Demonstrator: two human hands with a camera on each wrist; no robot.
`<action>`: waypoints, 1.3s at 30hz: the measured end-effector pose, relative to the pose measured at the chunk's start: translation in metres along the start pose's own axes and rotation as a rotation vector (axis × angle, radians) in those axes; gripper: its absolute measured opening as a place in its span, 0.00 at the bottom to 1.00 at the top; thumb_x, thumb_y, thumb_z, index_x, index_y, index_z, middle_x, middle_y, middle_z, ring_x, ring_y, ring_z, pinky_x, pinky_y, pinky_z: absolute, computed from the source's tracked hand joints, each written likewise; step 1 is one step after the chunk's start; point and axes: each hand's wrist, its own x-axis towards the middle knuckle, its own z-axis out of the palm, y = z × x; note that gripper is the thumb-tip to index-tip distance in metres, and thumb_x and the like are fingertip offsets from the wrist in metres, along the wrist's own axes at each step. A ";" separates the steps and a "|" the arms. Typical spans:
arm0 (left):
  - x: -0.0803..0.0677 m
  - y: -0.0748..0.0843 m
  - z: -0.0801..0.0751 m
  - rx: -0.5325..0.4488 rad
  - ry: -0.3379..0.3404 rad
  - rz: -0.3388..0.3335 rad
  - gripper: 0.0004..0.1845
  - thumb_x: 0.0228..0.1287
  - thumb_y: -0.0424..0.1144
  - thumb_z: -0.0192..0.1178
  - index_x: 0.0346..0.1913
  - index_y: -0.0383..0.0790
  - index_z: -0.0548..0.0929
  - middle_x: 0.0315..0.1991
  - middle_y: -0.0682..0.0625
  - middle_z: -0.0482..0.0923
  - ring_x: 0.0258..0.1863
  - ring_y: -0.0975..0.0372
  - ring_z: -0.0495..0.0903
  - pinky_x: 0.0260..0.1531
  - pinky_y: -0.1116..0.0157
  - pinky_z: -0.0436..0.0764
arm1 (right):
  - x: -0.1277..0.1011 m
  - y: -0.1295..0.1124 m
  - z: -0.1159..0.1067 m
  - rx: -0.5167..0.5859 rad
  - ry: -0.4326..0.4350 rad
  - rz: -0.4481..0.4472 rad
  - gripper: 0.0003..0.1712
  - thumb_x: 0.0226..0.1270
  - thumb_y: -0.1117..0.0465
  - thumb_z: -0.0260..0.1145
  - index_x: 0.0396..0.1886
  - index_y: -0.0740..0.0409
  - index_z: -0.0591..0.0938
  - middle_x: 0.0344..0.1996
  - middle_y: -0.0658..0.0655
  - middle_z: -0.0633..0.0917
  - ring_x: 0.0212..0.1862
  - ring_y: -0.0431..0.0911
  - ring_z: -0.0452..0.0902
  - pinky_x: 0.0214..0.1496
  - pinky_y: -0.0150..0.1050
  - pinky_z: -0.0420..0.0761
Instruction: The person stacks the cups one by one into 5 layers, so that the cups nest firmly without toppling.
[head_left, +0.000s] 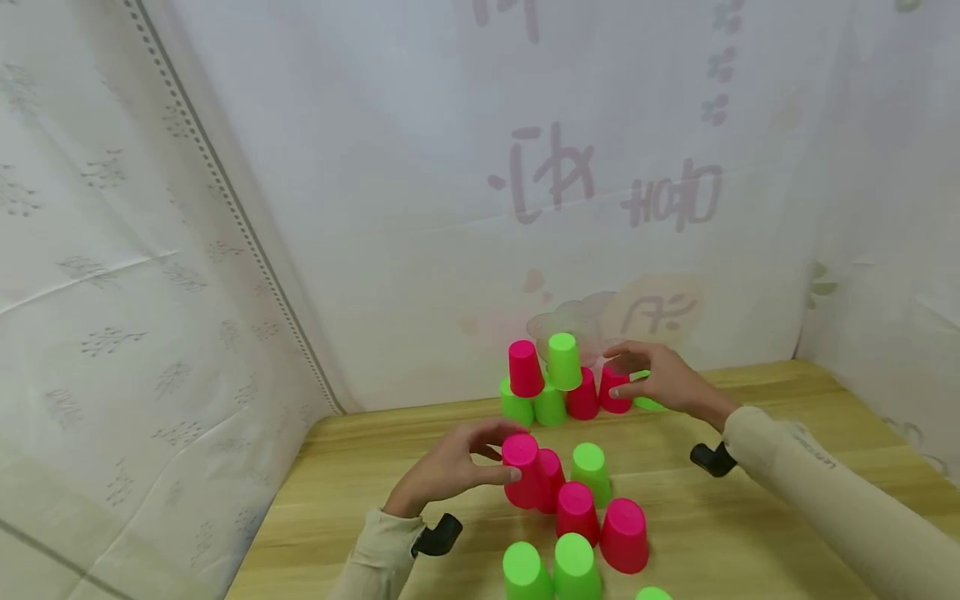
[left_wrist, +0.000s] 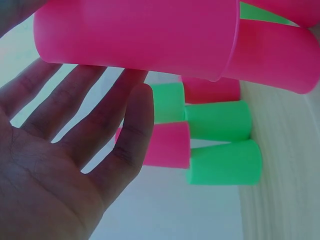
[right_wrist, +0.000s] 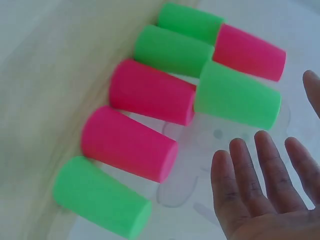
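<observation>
Fingers (head_left: 491, 433) of my left hand (head_left: 450, 468) are curling round a pink cup (head_left: 521, 471) near the middle of the desk (head_left: 360, 467), thumb pressing its side. I am seeing my right hand (head_left: 660, 379) reaching to the stack of cups (head_left: 555, 379) by the far edge, its fingers lying straight and spread beside a pink cup (head_left: 613, 390) in the bottom row; whether they are touching it I cannot tell. More loose cups (head_left: 577, 542) are standing toward the near edge.
</observation>
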 end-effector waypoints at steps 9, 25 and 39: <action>0.019 0.010 -0.001 0.009 0.027 0.031 0.25 0.63 0.42 0.69 0.63 0.45 0.79 0.54 0.50 0.84 0.52 0.60 0.83 0.56 0.51 0.83 | -0.045 0.004 0.011 0.015 -0.141 -0.084 0.28 0.62 0.54 0.74 0.59 0.56 0.79 0.55 0.60 0.85 0.56 0.52 0.82 0.51 0.38 0.87; 0.070 0.033 -0.002 0.058 0.129 0.035 0.27 0.63 0.43 0.70 0.64 0.45 0.77 0.54 0.50 0.85 0.50 0.56 0.85 0.47 0.65 0.85 | -0.093 -0.004 0.045 0.235 -0.428 -0.126 0.25 0.65 0.59 0.70 0.60 0.62 0.78 0.55 0.67 0.84 0.55 0.41 0.82 0.53 0.40 0.84; 0.129 0.031 0.014 0.081 0.181 0.021 0.26 0.63 0.45 0.70 0.63 0.45 0.78 0.58 0.49 0.82 0.56 0.53 0.83 0.48 0.66 0.85 | -0.099 0.004 0.047 0.275 -0.435 -0.105 0.25 0.65 0.61 0.70 0.61 0.62 0.77 0.55 0.66 0.84 0.54 0.37 0.82 0.52 0.37 0.84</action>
